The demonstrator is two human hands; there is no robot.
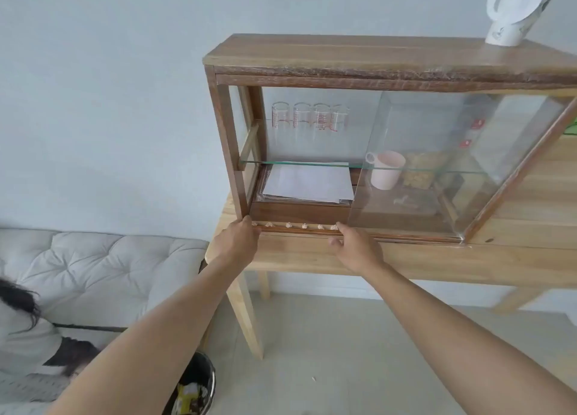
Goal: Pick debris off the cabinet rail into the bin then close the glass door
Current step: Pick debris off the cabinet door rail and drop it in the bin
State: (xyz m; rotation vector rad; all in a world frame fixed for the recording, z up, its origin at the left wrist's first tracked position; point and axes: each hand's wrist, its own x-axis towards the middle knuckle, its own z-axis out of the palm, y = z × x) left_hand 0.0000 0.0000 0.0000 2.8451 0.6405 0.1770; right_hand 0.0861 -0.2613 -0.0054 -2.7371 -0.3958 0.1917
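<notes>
A wooden cabinet (359, 61) stands on a pale wood surface (437, 258) against a plain light wall, and both hands reach its lower front rail (299, 231). Small pale bits of debris (288, 225) sit in a row along that rail, between the hands. The left hand (240, 236) rests at the rail's left end by the cabinet post; whether its grip holds a bit I cannot tell, since its fingers are hidden. The right hand (351, 243) has a fingertip touching the rightmost bit, its grip loose and empty. The glass door (437, 165) is slid to the right, leaving the left half open. Inside are measuring glasses (309, 118), white papers (309, 183) and a pink mug (387, 171) behind glass. A metal bin (199, 383) stands on the floor below, partly hidden by the left forearm. A grey sofa (93, 264) lies left.
</notes>
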